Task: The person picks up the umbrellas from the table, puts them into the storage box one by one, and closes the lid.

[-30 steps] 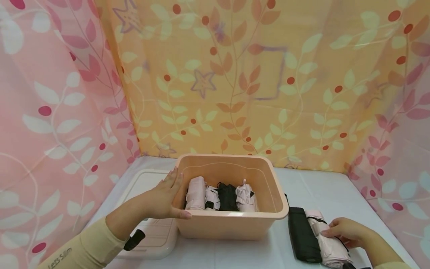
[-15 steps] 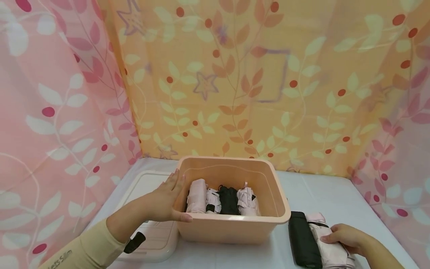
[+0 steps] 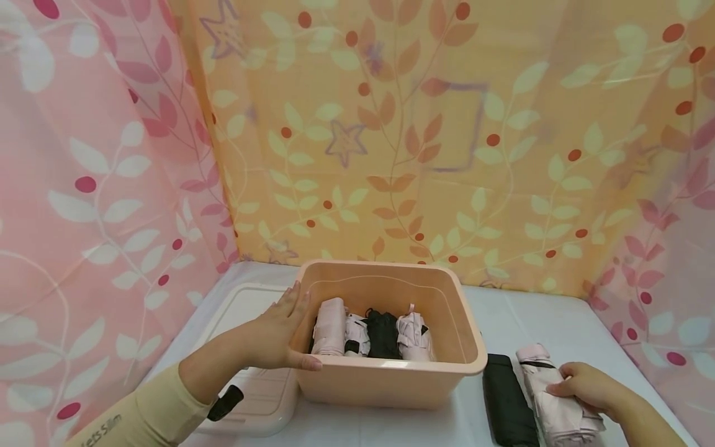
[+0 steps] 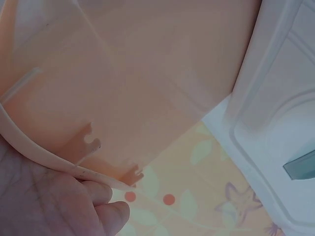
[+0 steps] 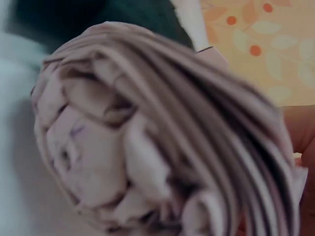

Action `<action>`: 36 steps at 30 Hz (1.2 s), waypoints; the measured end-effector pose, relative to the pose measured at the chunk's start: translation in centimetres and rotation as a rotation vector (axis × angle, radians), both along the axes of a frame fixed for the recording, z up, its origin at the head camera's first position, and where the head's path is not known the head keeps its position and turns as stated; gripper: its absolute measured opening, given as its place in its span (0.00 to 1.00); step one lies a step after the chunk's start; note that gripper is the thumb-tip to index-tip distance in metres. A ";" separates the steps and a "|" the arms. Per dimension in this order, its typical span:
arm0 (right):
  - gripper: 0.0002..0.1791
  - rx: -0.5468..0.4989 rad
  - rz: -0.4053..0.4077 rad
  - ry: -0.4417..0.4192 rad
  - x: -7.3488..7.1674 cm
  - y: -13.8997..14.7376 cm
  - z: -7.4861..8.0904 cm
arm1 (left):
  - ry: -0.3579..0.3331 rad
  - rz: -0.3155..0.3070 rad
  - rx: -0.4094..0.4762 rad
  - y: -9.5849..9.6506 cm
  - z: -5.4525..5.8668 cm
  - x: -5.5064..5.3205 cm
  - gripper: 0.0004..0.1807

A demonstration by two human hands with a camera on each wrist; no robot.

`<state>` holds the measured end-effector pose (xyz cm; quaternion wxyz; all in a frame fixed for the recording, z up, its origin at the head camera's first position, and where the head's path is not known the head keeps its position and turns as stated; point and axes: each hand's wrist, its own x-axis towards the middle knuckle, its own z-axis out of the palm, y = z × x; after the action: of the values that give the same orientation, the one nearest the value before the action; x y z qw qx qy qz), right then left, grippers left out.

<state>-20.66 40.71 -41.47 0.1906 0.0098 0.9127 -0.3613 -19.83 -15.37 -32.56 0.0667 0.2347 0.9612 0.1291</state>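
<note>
My left hand (image 3: 276,332) rests on the left rim of a peach plastic box (image 3: 385,385), fingers stretched along the edge and thumb over the front corner. In the left wrist view the palm lies against the box rim (image 4: 49,160). Inside the box, pale pink folded umbrellas (image 3: 329,328) stand in a row with a black one (image 3: 382,335). On the right, my right hand (image 3: 589,388) grips a pale pink folded umbrella (image 3: 550,397) with a dark strap; its bunched, pleated cloth (image 5: 147,132) fills the right wrist view. Left of it lies a black folded umbrella (image 3: 508,400).
A whitish lid (image 3: 259,403) lies on the white table (image 3: 525,316), left of the box and partly under my left forearm. Patterned cloth walls, pink (image 3: 112,248) at the sides and yellow (image 3: 413,205) behind, enclose the table.
My right hand has shifted the pale pink umbrella slightly to the right, and a gap now shows between it and the black one. The left hand stays on the box rim.
</note>
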 end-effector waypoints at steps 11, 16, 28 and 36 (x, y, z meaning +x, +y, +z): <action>0.20 0.114 -0.039 0.174 -2.5 -1.3 7.3 | -0.005 0.008 -0.010 -0.1 0.1 0.1 0.69; 0.33 0.073 0.009 0.244 -4.0 -4.1 12.1 | -0.007 0.024 -0.030 -0.1 0.1 0.0 0.69; 0.23 0.011 0.173 0.359 -6.5 -15.3 16.8 | -0.007 0.014 -0.016 0.2 0.1 0.0 0.70; 0.19 0.145 0.294 0.369 -8.5 -22.1 16.3 | -0.006 0.011 -0.013 0.3 -0.1 -0.1 0.70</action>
<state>-29.21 18.62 -25.21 0.0701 -0.1756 0.9472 -0.2591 -19.89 -15.08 -32.67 0.0704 0.2286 0.9630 0.1240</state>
